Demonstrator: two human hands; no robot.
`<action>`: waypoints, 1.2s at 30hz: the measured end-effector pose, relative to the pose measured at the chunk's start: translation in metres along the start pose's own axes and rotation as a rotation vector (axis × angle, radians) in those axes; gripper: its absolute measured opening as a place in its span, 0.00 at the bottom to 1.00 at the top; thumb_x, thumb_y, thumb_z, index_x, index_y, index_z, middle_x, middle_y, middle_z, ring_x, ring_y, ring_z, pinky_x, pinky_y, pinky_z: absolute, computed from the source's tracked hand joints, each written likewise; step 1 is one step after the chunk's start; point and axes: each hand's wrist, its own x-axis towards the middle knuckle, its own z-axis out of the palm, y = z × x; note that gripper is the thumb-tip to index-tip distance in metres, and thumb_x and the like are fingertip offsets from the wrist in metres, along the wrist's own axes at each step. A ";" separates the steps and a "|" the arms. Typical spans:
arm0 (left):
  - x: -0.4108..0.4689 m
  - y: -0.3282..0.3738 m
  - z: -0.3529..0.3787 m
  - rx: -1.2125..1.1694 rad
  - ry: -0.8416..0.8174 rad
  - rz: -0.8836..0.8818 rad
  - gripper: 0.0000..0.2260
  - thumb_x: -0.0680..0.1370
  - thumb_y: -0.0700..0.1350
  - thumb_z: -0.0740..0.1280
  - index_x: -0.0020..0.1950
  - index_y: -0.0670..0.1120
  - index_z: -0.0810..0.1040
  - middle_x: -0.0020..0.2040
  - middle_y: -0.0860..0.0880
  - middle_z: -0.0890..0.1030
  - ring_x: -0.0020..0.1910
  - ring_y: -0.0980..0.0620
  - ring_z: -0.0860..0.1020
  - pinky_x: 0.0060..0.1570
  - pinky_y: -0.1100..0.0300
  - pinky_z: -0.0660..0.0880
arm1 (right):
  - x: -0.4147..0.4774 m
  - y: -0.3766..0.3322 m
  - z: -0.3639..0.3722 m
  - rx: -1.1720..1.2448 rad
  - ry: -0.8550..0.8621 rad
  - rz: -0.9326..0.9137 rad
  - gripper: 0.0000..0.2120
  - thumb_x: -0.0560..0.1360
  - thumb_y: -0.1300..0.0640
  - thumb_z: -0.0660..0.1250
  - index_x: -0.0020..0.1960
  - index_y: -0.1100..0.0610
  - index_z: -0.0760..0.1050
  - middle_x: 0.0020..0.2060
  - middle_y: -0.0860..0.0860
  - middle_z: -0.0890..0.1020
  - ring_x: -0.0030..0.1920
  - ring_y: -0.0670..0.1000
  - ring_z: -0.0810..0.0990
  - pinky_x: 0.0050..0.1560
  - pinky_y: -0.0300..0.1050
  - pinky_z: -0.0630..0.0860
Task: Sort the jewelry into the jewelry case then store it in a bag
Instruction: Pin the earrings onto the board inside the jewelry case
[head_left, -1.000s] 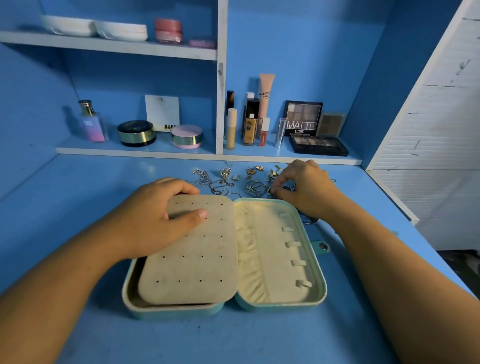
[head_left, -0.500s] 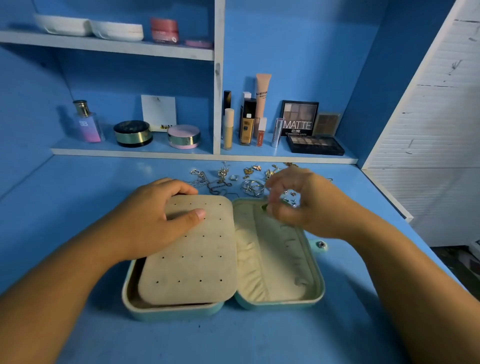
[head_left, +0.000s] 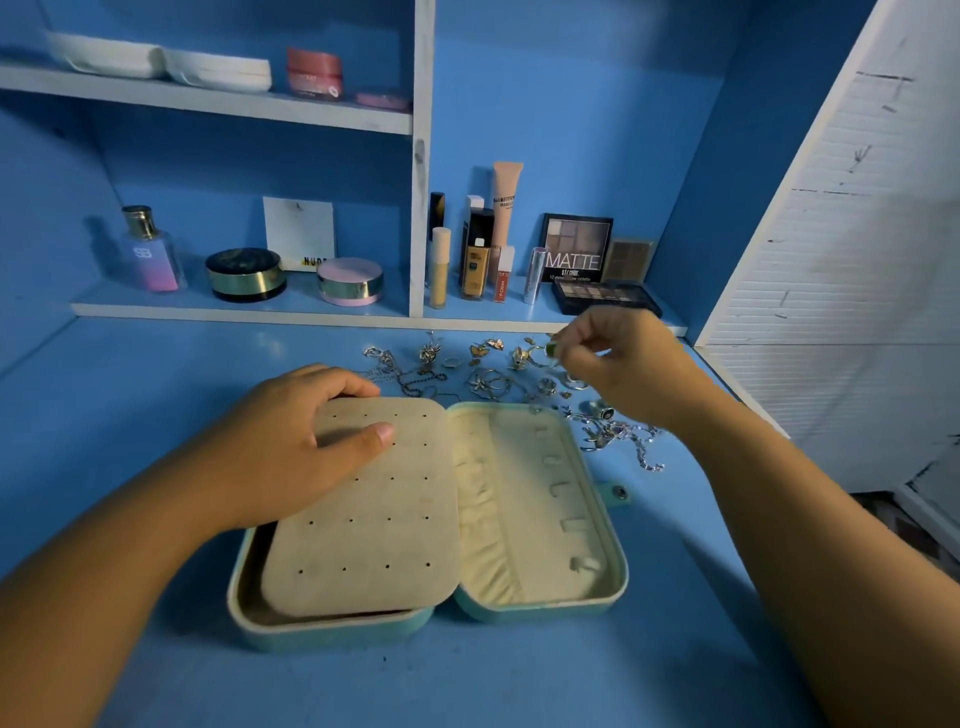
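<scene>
A teal jewelry case (head_left: 618, 582) lies open on the blue desk. Its left half is covered by a beige perforated earring panel (head_left: 374, 525); its right half has a cream lining with small strap loops. My left hand (head_left: 291, 441) rests on the panel's far left corner, fingers curled over the far edge and thumb on top. My right hand (head_left: 618, 364) is raised above the desk behind the case and pinches a small green-stoned piece (head_left: 550, 349) between thumb and fingertips. A loose pile of jewelry (head_left: 483, 371), silver and gold rings, chains and charms, is spread behind and right of the case.
Behind the jewelry a low shelf carries cosmetics: a perfume bottle (head_left: 150, 249), two round compacts, foundation tubes and a MATTE eyeshadow palette (head_left: 576, 249). An upper shelf holds white dishes and a pink jar. A white slatted panel (head_left: 857, 260) bounds the right side.
My right hand picked a small green piece from the pile, swung over the case's right half, then rose back above the jewelry. My left hand stayed on the panel.
</scene>
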 end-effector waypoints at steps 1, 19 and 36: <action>0.000 0.000 0.000 0.003 -0.002 0.001 0.21 0.69 0.65 0.65 0.60 0.61 0.74 0.58 0.66 0.74 0.53 0.62 0.76 0.54 0.59 0.74 | 0.005 0.000 -0.004 0.009 0.005 0.011 0.04 0.75 0.58 0.66 0.42 0.55 0.78 0.39 0.48 0.82 0.33 0.41 0.78 0.29 0.31 0.72; 0.057 0.061 0.009 0.034 -0.060 0.196 0.11 0.74 0.57 0.70 0.55 0.60 0.79 0.53 0.63 0.79 0.55 0.66 0.76 0.55 0.68 0.72 | 0.004 0.018 0.011 0.713 -0.098 0.047 0.06 0.77 0.64 0.64 0.42 0.60 0.75 0.35 0.51 0.83 0.37 0.48 0.78 0.44 0.39 0.77; 0.040 0.082 0.027 0.051 -0.175 0.185 0.04 0.77 0.50 0.68 0.42 0.55 0.81 0.42 0.60 0.82 0.39 0.67 0.77 0.41 0.65 0.74 | -0.004 0.026 0.000 0.013 -0.161 -0.112 0.02 0.74 0.52 0.69 0.47 0.47 0.77 0.34 0.38 0.78 0.34 0.41 0.73 0.37 0.31 0.71</action>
